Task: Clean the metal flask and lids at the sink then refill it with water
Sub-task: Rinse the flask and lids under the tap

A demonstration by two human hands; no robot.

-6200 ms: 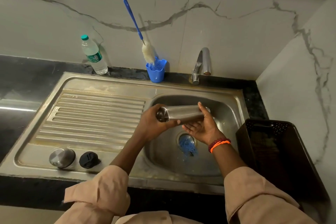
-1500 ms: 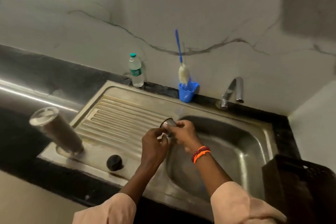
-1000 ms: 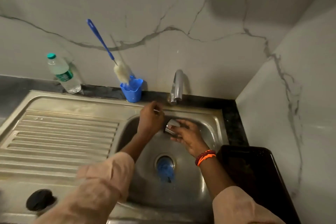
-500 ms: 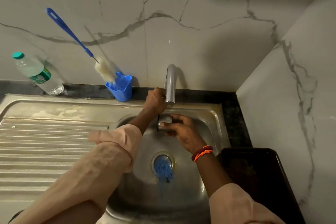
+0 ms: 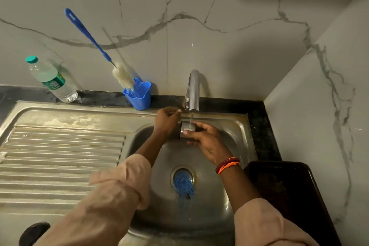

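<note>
Left hand [image 5: 166, 119] pinches the tap lever at the back rim of the steel sink [image 5: 79, 117]; right hand [image 5: 203, 139] grips the small round metal lid [image 5: 186, 128] under the chrome tap's [image 5: 193, 89] stream. Wet metal could slip into the basin; too much flow could splash.

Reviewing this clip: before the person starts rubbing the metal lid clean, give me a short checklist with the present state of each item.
1. Water running from the tap: ok, a thin stream falls.
2. Metal lid under the stream: ok, water lands on it.
3. Right hand holds the lid firmly: ok, fingers curl round it.
4. Left hand free to help: cannot tell, it is by the tap base and its fingers are partly hidden.
5. Lid over the sink basin: ok.
6. Black lid waiting on the drainboard: ok.
</note>
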